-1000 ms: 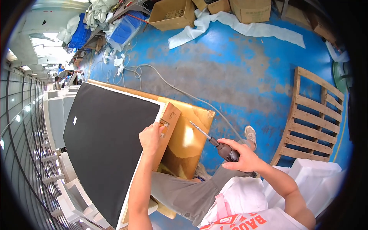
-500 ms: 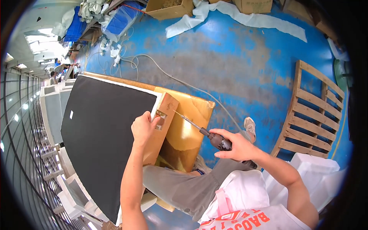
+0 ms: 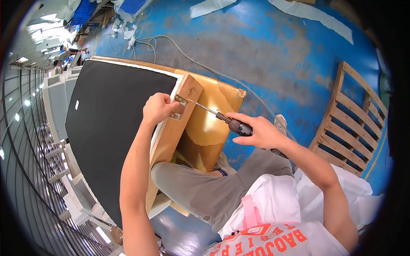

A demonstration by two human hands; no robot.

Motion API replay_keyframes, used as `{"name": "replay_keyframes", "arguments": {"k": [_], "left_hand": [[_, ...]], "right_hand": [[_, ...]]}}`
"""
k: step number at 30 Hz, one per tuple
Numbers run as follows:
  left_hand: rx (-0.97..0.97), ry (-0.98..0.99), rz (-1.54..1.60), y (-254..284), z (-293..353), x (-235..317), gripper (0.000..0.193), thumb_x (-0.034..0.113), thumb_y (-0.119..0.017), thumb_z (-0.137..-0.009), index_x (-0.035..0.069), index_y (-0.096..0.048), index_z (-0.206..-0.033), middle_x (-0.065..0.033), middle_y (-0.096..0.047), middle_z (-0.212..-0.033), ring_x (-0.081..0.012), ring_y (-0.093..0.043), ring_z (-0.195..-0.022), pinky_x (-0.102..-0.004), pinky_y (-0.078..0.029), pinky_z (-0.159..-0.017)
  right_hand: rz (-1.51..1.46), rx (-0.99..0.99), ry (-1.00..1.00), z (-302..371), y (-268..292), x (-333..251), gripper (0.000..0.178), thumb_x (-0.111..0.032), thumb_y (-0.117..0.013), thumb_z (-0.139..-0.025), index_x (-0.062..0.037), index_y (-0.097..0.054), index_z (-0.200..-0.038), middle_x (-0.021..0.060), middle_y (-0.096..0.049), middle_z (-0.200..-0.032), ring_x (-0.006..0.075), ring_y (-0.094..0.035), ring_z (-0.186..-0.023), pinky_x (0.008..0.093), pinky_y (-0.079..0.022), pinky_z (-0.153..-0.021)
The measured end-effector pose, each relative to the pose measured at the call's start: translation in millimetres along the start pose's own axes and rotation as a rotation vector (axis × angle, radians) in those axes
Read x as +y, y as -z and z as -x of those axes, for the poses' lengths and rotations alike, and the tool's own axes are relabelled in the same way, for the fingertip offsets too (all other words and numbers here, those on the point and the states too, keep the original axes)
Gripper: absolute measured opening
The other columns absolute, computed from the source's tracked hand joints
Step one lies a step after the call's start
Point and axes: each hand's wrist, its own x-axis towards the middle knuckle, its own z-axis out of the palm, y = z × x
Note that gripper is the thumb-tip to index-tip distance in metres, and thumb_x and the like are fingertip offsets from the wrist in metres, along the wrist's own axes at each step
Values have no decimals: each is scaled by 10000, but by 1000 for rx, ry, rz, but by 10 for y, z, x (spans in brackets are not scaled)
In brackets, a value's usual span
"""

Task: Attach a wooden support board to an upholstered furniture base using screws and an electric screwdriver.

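Head view: at ten o'clock, the left hand (image 3: 157,108) has fingers curled, thumb at a metal bracket (image 3: 180,98) on a wooden frame (image 3: 171,135); whether it grips, I cannot tell. At three o'clock, the right hand (image 3: 261,131) is partly closed around a dark drill (image 3: 240,127), bit (image 3: 206,108) pointing toward ten o'clock. A black panel (image 3: 115,115) lies at nine.
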Motion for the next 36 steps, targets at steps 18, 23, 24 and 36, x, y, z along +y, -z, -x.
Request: {"name": "replay_keyframes", "arguments": {"k": [18, 23, 24, 36], "left_hand": [[174, -175, -47, -132, 122, -33, 388, 299, -743, -855, 10, -552, -679, -165, -589, -630, -350, -584, -590, -418, -469, -569], [103, -203, -64, -74, 99, -36, 367, 283, -720, -882, 21, -561, -681, -163, -607, -640, -376, -611, -636, -451, -477, -583], [87, -226, -61, -69, 94, -27, 351, 272, -710, -889, 21, -571, -686, -162, -607, -639, -373, -608, -631, -450, -472, -578], [47, -273, -39, -26, 95, -49, 264, 254, -674, -918, 38, -657, -766, -150, -651, -678, -368, -638, -664, -443, -492, -600]], "right_hand": [[236, -49, -45, -385, -57, -74, 707, -376, -720, -833, -319, -467, -1490, 111, -726, -962, 317, -701, -789, 428, -529, -710], [229, -66, -63, -389, -42, -105, 712, -370, -718, -832, -315, -462, -1494, 105, -730, -970, 319, -702, -790, 427, -532, -715], [222, -57, -57, -379, -39, -102, 713, -367, -717, -832, -316, -461, -1495, 103, -731, -974, 320, -703, -789, 428, -533, -716], [221, -50, -50, -389, -33, -90, 705, -375, -719, -828, -320, -475, -1488, 103, -730, -980, 318, -701, -781, 427, -537, -716]]}}
